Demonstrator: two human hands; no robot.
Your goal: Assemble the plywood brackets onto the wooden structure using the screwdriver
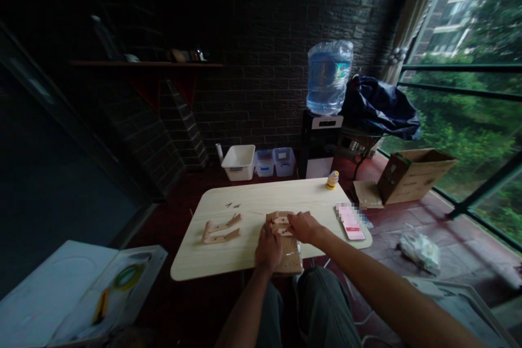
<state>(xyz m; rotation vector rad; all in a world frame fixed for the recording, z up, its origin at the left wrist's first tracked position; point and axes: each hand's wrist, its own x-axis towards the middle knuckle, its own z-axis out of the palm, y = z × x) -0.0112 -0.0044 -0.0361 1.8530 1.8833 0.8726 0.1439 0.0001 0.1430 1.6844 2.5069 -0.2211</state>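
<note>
A small wooden piece (282, 219) with dark holes lies over a brown cardboard box (289, 258) at the table's front edge. My left hand (269, 247) rests on its near left side, fingers curled against the wood. From the right, my right hand (304, 227) grips the piece's right end with its fingers bent. A second wooden frame (222, 230), with two arms joined at the left, lies on the pale table (253, 201) to the left of my hands. Small dark bits (233, 205) are behind that frame.
A yellow-capped bottle (332, 180) stands at the table's back right, with a pink packet (350, 222) nearer. Beyond the table are plastic bins (240, 163), a water dispenser (322, 144) and an open carton (414, 176). An open case (118, 288) sits low on the left.
</note>
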